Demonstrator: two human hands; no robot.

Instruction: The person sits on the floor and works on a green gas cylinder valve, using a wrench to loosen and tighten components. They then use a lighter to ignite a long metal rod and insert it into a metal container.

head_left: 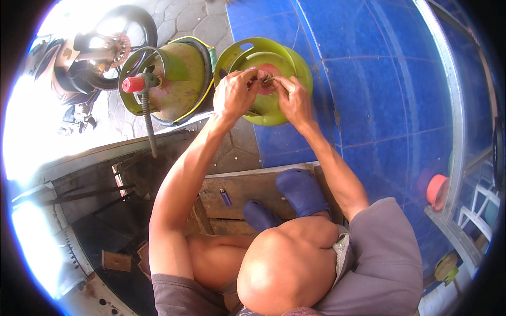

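Observation:
Both my hands meet over the top of a green gas cylinder (302, 68), inside its raised collar, where a reddish patch surrounds the valve (267, 80). My left hand (235, 95) comes over the collar from the left, its fingers closed close to the valve. My right hand (293, 99) pinches thumb and fingertips together on the valve's right side. Whatever small piece lies between the fingertips is too small to make out. Just left, a second green cylinder (174, 100) carries a regulator with a red knob (133, 84) and a grey hose (148, 124).
A motorcycle wheel (138, 26) stands at the back left on hexagonal paving. Blue tiles (379, 95) spread to the right. By my blue clogs (300, 190), a purple lighter (225, 197) lies on a wooden board (242, 189). A red container (437, 190) sits far right.

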